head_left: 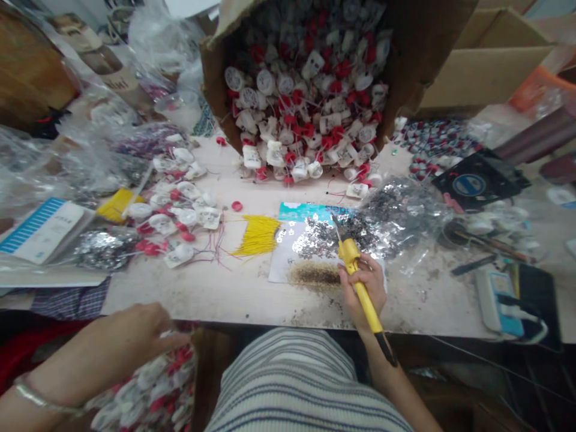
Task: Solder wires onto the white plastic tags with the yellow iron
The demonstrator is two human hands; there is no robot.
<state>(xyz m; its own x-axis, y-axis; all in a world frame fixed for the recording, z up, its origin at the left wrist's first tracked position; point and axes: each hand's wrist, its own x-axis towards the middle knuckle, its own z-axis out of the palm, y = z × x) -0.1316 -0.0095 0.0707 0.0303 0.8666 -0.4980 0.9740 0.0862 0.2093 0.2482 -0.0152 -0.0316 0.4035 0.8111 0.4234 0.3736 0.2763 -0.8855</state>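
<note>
Head view, only one here. Right hand: closed round the yellow handle of a soldering iron, fingers wrapped, no gap to speak of. Iron sits tilted, metal tip pointing up and away from the wearer, black tail end down past the wrist, near the table edge. Tip is over or at the loose silver pieces; can't tell if it touches any.

Left hand: off the table, low on the left, bracelet on the wrist. Fingers curled, thumb stretched out, small opening at most. It's above a heap of white and red plastic parts below table level. Something white shows by the fingertips; can't tell if it's gripped or just behind.

Around the iron: silver pieces lie partly on a white sheet with a teal top band, brown grains spread nearer the wearer. Clear plastic bag of silver bits just right of that. Left of the sheet, a bundle of yellow wires, then wired white housings with red caps. Cardboard carton beyond, its open side facing the wearer, full of similar parts.
</note>
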